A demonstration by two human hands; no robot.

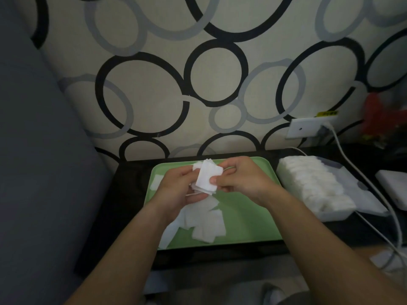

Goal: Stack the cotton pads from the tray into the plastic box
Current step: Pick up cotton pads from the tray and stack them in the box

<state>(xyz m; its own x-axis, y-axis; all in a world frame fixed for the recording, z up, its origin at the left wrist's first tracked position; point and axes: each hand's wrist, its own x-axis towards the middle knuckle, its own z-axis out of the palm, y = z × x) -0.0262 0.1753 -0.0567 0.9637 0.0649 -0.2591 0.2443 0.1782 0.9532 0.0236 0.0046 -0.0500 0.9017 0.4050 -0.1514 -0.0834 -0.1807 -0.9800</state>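
Observation:
Both hands hover over the green tray (248, 219), holding a small bunch of white square cotton pads (208, 178) between them. My left hand (176, 190) cups the bunch from below and the left, fingers curled round it. My right hand (240, 179) pinches the front pads, thumb on top. A loose heap of cotton pads (204, 223) lies on the tray beneath my hands, partly hidden by my left wrist. The clear plastic box (330, 214) stands right of the tray, holding a long row of stacked pads (308, 183).
The tray and box sit on a dark table (130, 208) against a circle-patterned wall. A white cable (374, 190) runs from a wall socket (306, 128) past the box. A white device (394, 188) lies at the far right. A grey cushion (39, 172) fills the left.

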